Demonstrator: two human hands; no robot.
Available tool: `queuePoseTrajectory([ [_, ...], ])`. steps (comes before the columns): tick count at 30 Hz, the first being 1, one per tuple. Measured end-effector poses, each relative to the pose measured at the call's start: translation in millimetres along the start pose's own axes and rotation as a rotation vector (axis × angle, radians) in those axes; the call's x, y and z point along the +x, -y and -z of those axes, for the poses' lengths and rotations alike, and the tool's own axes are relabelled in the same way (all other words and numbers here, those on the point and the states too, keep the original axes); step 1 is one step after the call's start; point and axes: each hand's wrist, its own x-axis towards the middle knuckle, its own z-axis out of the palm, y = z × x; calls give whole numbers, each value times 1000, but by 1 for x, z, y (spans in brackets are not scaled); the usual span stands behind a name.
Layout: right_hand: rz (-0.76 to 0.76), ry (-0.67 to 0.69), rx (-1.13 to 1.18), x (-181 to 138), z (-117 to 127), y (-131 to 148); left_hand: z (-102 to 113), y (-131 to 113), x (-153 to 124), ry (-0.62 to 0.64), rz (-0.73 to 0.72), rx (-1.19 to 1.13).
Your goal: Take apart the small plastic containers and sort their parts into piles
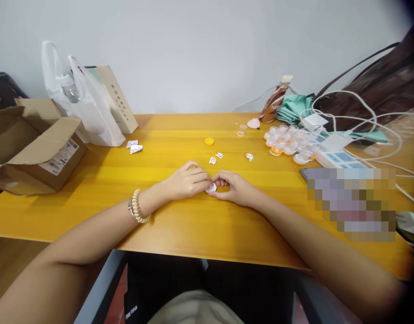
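Note:
Between my two hands, low over the wooden table, is a small round white piece; its exact kind is hard to make out. My left hand, with a beaded bracelet at its wrist, closes its fingertips on the piece's left side. From the right, my right hand pinches it with thumb and fingers. Just beyond lie white spoked plastic parts: one, another and a third farther right. A yellow round cap sits behind them.
Clear-and-orange round cases are piled at right, beside a power strip, white cables and a bottle. Clear rings lie near the back. At left stand a cardboard box, a plastic bag and foil scraps.

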Motion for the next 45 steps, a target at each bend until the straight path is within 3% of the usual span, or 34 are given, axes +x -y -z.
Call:
queuePoseTrajectory([
  [9, -25, 1, 24, 0, 1, 0, 4, -1, 1, -17, -87, 98],
  [17, -22, -1, 33, 0, 1, 3, 3, -3, 0, -39, -70, 13],
  [25, -24, -7, 19, 1, 1, 2, 2, -2, 2, -28, -99, 83],
  [37, -21, 2, -12, 1, -1, -2, -2, -3, 6, -23, 12, -7],
  [41, -41, 23, -26, 1, 0, 0, 2, 13, 0, -56, 60, 12],
  [45, -58, 25, -42, 0, 1, 2, 12, 56, -19, -13, 136, 159],
])
